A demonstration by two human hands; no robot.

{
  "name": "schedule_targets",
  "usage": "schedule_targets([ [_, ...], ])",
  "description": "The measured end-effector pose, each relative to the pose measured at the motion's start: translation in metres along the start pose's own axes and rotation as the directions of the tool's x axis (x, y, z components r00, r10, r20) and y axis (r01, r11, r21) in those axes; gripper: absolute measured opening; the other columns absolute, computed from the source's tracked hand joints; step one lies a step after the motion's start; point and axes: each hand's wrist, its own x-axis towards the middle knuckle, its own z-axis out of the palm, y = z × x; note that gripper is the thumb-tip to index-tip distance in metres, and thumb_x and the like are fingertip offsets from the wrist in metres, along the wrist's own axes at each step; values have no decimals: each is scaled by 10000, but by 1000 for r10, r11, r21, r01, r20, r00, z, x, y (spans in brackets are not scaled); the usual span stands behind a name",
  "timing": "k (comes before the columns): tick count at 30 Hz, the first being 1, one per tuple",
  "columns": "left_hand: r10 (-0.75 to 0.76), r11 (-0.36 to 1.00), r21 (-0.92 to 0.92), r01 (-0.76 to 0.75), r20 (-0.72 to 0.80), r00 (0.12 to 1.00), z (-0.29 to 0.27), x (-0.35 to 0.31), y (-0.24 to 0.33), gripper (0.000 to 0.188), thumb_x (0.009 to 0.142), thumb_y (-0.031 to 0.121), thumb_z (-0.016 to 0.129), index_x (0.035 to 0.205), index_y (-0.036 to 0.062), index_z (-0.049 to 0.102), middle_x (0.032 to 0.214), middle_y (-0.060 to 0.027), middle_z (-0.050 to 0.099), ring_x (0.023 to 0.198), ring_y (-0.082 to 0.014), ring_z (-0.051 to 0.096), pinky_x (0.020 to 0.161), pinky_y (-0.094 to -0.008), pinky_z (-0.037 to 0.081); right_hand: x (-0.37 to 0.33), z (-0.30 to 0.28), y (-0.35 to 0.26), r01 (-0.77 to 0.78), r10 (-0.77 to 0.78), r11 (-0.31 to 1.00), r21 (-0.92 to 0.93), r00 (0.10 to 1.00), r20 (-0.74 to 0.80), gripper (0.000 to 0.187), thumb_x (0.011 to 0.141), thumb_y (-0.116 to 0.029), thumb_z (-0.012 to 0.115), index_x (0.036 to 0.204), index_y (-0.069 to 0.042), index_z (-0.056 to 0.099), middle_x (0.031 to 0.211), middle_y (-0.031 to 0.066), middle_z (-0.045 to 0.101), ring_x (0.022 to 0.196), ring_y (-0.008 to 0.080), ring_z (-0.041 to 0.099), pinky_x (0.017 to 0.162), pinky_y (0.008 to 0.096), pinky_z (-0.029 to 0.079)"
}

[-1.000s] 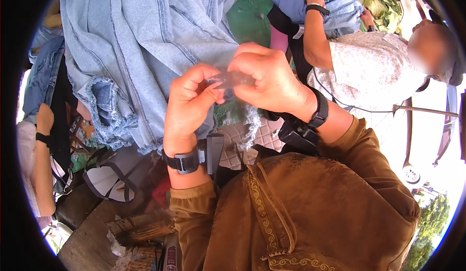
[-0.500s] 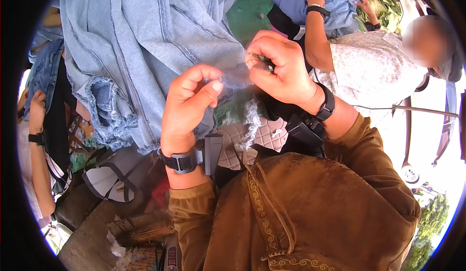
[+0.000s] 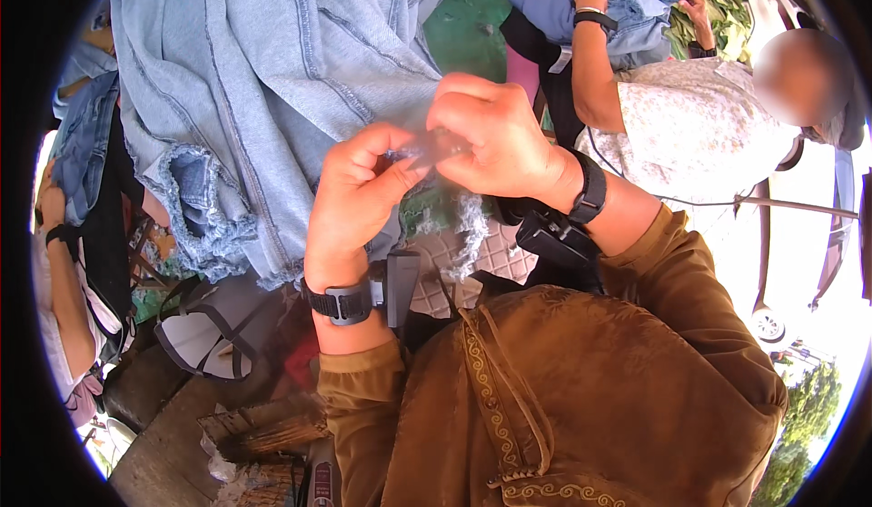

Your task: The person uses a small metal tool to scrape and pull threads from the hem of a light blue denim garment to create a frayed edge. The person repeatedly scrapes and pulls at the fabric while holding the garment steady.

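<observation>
Head view: both bare hands meet just above the near edge of a large pale-blue denim garment with frayed seams (image 3: 263,80), which fills the upper left. The right hand (image 3: 500,139) is curled into a loose fist, thumb and forefinger closed on a small, dark-grey, slender object (image 3: 436,148), blurred, its exact kind unclear. That object lies between the two hands, its long axis running roughly sideways, its outer end pointing left toward the other hand's fingertips. The left hand (image 3: 350,193) is half curled, palm turned inward, thumb and forefinger close together beside a bluish-white shred (image 3: 397,154); whether they grip it I cannot tell. The garment's long axis runs from the top edge down toward the wearer, its seams slanting down to the right, and a ragged, fringed opening (image 3: 195,203) faces the lower left. White fluffy threads (image 3: 470,234) hang or lie below the hands, over tan quilted-looking tiles (image 3: 431,257). At upper right, a co-worker in a pale patterned shirt (image 3: 677,130) has one hand on a bunched mid-blue denim piece (image 3: 636,21)
</observation>
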Motion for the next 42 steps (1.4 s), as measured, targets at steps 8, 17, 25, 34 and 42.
schedule_targets([
  [8,8,971,-238,-28,-85,996,-7,-5,2,135,810,44,672,935,23,625,730,33,574,580,-30,448,518,-177,359,-1,-24,21,-198,207,974,112,976,-73,78,705,38,593,764,24,544,718,53,507,631,127,469,564,249,382],
  [17,61,955,-282,-86,-97,993,-7,-4,1,160,808,35,671,959,14,622,748,29,574,595,-36,452,531,-179,360,-15,-45,10,-201,179,961,189,976,128,80,713,70,540,767,11,542,739,48,515,658,123,469,588,255,378],
  [25,16,997,-69,-21,-75,997,1,3,3,155,793,-8,672,921,40,600,791,55,562,655,-22,462,591,-173,390,-3,-48,-18,-388,344,867,312,920,189,184,716,-98,699,842,1,611,733,81,578,656,197,546,595,298,432],
  [34,87,996,41,-85,-67,994,4,3,-2,176,807,26,678,950,39,575,850,42,543,679,-10,458,585,-162,390,5,-5,3,-516,403,636,574,856,323,142,821,-102,609,838,39,598,698,-11,570,672,37,469,574,233,408],
  [42,50,997,67,-45,-70,996,2,2,0,178,910,218,598,919,40,600,691,40,541,586,-35,499,522,-184,421,-3,-27,6,-501,365,750,432,858,361,238,896,-196,597,965,32,593,802,-4,570,738,50,486,645,219,416],
])
